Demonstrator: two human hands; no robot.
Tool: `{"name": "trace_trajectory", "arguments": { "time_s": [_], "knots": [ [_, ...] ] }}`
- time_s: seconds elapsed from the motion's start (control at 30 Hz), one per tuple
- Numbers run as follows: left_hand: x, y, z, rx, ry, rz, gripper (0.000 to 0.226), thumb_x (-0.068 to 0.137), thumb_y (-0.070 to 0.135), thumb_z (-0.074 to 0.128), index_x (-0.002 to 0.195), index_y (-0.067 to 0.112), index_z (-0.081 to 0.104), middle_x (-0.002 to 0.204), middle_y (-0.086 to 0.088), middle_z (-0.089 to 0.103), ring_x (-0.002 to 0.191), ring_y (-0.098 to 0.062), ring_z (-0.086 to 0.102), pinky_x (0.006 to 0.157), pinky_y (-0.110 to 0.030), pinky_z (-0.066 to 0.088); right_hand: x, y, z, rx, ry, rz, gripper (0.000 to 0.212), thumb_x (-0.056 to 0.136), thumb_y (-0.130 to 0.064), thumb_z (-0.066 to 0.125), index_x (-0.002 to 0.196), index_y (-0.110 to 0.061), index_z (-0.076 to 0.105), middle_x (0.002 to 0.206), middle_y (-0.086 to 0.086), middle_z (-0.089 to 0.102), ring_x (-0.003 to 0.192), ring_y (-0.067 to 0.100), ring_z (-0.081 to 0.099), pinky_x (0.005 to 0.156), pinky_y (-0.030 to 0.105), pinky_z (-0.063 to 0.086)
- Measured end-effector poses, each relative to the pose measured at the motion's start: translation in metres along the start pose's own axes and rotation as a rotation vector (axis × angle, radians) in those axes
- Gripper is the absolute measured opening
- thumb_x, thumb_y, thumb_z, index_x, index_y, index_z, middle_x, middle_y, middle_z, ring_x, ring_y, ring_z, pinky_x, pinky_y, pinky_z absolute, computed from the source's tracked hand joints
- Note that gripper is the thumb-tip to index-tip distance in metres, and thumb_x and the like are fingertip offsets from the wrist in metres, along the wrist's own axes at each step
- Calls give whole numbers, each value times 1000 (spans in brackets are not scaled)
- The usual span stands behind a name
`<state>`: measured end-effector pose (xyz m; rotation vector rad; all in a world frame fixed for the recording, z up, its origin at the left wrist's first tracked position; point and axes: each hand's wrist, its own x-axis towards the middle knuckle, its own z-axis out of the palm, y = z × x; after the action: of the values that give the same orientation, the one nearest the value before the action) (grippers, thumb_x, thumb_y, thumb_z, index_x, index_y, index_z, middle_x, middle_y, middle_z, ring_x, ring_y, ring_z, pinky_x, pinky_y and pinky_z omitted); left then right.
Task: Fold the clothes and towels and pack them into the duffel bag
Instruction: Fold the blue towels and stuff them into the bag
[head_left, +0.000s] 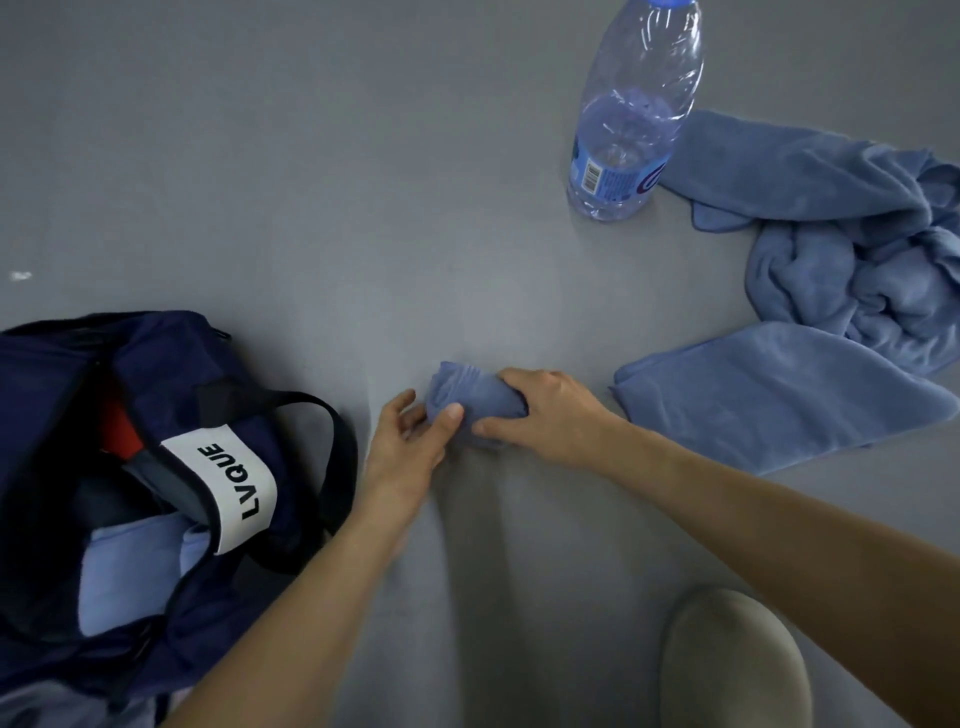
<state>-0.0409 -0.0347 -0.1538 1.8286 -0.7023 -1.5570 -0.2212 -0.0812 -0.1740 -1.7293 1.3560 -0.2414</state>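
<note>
— What are you holding there?

— I'm gripping a small rolled towel on the surface, right hand wrapped over it, left hand half open, pinching its near end.

— Will it be slipping?

— Probably not; it's soft and light, so I'm squeezing around the middle before the duffel bag at left.

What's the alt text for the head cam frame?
Both hands, left hand and right hand, grip a small rolled blue towel on a grey surface. An open navy duffel bag lies left; a plastic water bottle and loose blue towels sit right.
</note>
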Motion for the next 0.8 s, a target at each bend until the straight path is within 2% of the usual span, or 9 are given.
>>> {"name": "trace_trajectory", "arguments": {
  "time_s": [0.03, 0.1, 0.2, 0.27, 0.33, 0.4, 0.5, 0.67, 0.8],
  "knots": [
    [-4, 3, 0, -75, -60, -43, 34, 93, 23, 67, 125, 20, 56, 111, 9, 73, 100, -5, 69, 94, -26, 55, -1, 0, 3, 104, -24, 61, 35, 81, -51, 76, 103, -30, 59, 91, -7, 65, 85, 17, 62, 76, 33, 51],
    [-8, 9, -3, -170, -149, -107, 53, 87, 26, 69, 137, 16, 53, 122, -2, 72, 114, -18, 68, 102, -33, 53, -6, -4, 10, 357, -31, 128, 53, 76, -50, 79, 116, -24, 56, 105, 0, 69, 95, 19, 67, 86, 40, 55],
    [-25, 32, -20, -145, -150, -71, 79, 77, 26, 77, 148, 22, 41, 131, -3, 67, 119, -20, 65, 106, -40, 49, -11, -22, 5, 614, -43, 128, 32, 81, -36, 80, 102, -17, 64, 101, 10, 73, 90, 16, 69, 87, 46, 56],
    [-43, 51, -37, -19, -137, 4, 79, 78, 25, 82, 147, 22, 43, 132, -1, 66, 118, -17, 66, 103, -40, 52, -11, -48, -4, 703, -94, 93, 29, 84, -29, 78, 100, -8, 67, 94, 10, 71, 85, 14, 64, 83, 44, 53],
    [-66, 76, -63, 105, -89, 68, 69, 76, 27, 82, 139, 23, 52, 128, 1, 68, 115, -15, 67, 98, -40, 55, -10, -84, -9, 756, -178, 48, 37, 84, -30, 76, 109, -3, 68, 102, 12, 72, 92, 17, 65, 92, 45, 53],
    [-91, 101, -95, 171, -27, 106, 62, 72, 28, 85, 128, 26, 59, 119, 1, 72, 109, -19, 70, 91, -41, 59, -9, -125, -8, 733, -267, -3, 35, 88, -28, 73, 114, -4, 69, 113, 15, 73, 103, 22, 69, 102, 48, 51],
    [-126, 125, -146, 234, 50, 154, 55, 68, 29, 82, 121, 29, 64, 112, 3, 74, 102, -17, 72, 78, -30, 62, -9, -189, -3, 642, -375, -87, 37, 89, -38, 70, 115, -10, 70, 112, 7, 74, 108, 22, 69, 103, 47, 50],
    [-163, 115, -207, 117, 127, 182, 58, 73, 40, 86, 124, 25, 62, 116, 2, 73, 106, -16, 71, 88, -34, 60, -2, -277, 13, 370, -498, -225, 26, 98, -38, 60, 110, -16, 69, 105, -2, 73, 98, 13, 68, 90, 34, 55],
    [-146, 82, -238, -76, 327, 211, 47, 81, 39, 81, 121, 22, 63, 115, -1, 73, 106, -20, 71, 92, -42, 58, 22, -306, 55, 207, -481, -200, 39, 99, -49, 53, 122, -19, 63, 116, -3, 69, 108, 13, 64, 90, 28, 50]
  ]
}}
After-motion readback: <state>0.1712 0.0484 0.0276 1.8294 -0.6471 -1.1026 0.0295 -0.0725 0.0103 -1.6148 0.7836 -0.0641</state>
